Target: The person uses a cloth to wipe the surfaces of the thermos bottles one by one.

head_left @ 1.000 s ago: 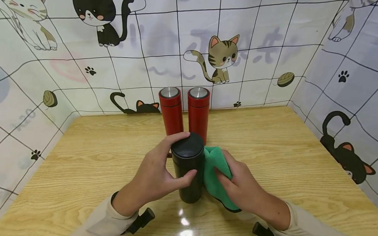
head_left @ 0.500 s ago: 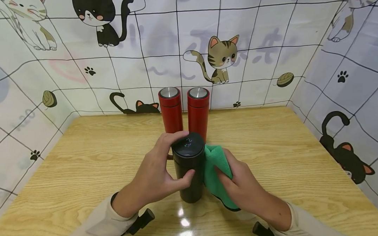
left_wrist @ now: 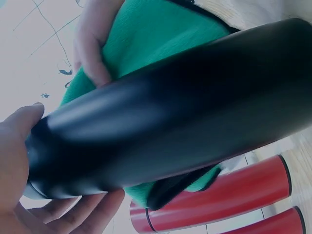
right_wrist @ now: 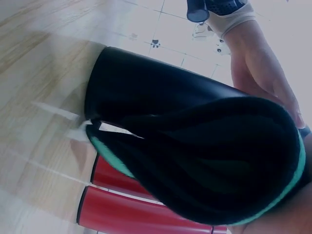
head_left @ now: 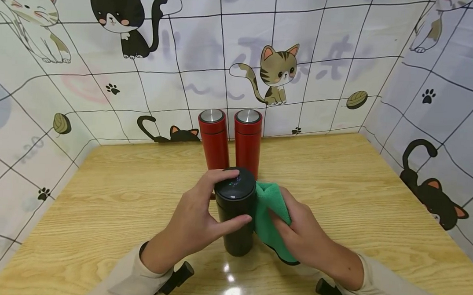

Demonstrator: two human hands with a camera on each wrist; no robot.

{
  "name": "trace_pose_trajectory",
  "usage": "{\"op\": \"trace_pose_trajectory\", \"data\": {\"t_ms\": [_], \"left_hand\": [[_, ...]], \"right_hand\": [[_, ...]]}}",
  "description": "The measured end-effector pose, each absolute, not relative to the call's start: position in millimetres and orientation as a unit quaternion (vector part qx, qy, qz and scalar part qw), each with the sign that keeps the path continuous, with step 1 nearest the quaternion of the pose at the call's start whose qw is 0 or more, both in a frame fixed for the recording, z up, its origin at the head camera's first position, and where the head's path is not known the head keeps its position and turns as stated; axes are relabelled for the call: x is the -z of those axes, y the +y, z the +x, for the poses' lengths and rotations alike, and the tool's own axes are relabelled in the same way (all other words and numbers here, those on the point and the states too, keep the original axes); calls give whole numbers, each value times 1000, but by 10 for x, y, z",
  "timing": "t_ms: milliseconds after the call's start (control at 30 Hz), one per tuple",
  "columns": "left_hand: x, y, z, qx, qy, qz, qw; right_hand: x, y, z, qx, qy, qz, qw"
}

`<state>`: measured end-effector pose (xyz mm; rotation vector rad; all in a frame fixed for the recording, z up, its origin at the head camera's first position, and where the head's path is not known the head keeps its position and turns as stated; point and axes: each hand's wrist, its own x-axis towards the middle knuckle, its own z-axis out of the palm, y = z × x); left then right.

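Observation:
A black thermos flask point(head_left: 237, 235) stands upright on the wooden table, its dark lid showing small lit marks. My left hand point(head_left: 198, 214) grips it near the top, thumb across the front and a finger over the lid. In the left wrist view, more fingers curl beneath the flask point(left_wrist: 170, 112). My right hand point(head_left: 304, 229) holds a folded green cloth point(head_left: 270, 224) with a dark edge against the flask's right side. From the right wrist view, the cloth point(right_wrist: 214, 161) bulges in a loop and hides part of the flask point(right_wrist: 146, 83).
Two red thermos flasks point(head_left: 214, 142) point(head_left: 247, 143) with silver-topped lids stand side by side just behind the black one. Cat-patterned sheeting point(head_left: 199, 88) rises along the back and sides of the wooden table point(head_left: 119, 195).
My left finger has slid further onto the lid and the thumb has shifted right across the flask. Lit marks have appeared on the lid. The right hand and cloth have barely moved.

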<state>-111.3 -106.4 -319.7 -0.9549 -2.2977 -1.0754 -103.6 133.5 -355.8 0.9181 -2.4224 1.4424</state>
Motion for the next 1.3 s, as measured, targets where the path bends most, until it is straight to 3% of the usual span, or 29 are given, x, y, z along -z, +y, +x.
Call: {"op": "trace_pose_trajectory", "data": {"t_ms": [167, 433, 667, 1000, 1200, 1300], "left_hand": [[3180, -1080, -1105, 398, -824, -341, 215], [3143, -1084, -1090, 385, -831, -336, 222], [3133, -1096, -1083, 383, -827, -347, 221], [3102, -1082, -1069, 386, -822, -368, 201], [3106, -1084, -1069, 387, -825, -360, 198], [3096, -1088, -1075, 391, -825, -359, 195]], "right_hand": [[3556, 1321, -1034, -479, -821, 301, 77], [3513, 1325, -993, -495, -804, 292, 150], [3577, 1308, -1044, -491, -810, 312, 74], [3551, 1307, -1001, -506, -794, 310, 129], [3572, 1299, -1038, -495, -808, 316, 53], [3573, 1299, -1035, -490, -813, 312, 52]]}}
